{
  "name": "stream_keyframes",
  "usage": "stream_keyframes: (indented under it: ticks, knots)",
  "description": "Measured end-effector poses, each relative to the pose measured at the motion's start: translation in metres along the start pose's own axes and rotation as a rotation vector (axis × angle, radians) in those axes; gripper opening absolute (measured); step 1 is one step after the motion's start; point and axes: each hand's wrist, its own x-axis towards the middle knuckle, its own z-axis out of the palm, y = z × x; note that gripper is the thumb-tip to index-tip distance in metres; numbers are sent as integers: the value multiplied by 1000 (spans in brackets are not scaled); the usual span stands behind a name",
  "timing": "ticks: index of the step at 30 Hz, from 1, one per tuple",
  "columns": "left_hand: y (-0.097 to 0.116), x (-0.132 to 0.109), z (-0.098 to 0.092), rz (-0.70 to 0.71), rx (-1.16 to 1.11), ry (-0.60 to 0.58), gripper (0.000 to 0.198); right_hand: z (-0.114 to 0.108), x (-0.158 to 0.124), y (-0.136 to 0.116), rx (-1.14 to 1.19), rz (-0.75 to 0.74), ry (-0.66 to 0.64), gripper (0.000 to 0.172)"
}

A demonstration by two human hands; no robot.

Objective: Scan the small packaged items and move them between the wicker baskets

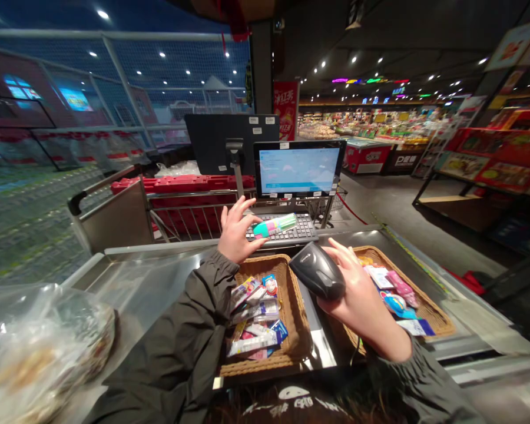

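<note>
Holding small packages (258, 318), baskets (299, 324) sit nearby — left fingers (246, 221) pinch packet (274, 226), right fingers (339, 255) scanner (318, 272).

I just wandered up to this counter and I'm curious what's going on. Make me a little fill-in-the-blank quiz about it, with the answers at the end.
1. The right hand grips a black handheld barcode ____.
2. The left hand holds a slim packet in front of a black ____.
3. There are ____ woven baskets on the metal counter.
4. The bag at the far left is made of clear ____.

Missing words: scanner; keyboard; two; plastic.
</note>
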Motion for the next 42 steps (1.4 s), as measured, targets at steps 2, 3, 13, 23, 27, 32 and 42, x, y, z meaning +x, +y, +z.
stream_keyframes:
  ticks: [2,3,13,23,27,32,42]
  knots:
    - [0,-2,0,2,-5,-6,27,0,0,1,-8,8,-1,53]
    - [-1,-3,0,1,-6,-11,27,1,0,1,-10,12,-3,52]
    - [-8,-22,-1,-39,28,-87,29,12,1,6,6,41,-43,50]
    - [-19,-50,5,-99,52,-186,28,28,1,11,66,70,-94,45]
    - [-26,-69,11,-104,58,-241,28,34,0,17,79,61,-114,39]
    - [-31,-93,21,-117,43,-347,31,41,-3,23,76,66,-153,38]
    - [-28,-132,50,-148,-26,-602,30,55,-16,28,73,102,-218,44]
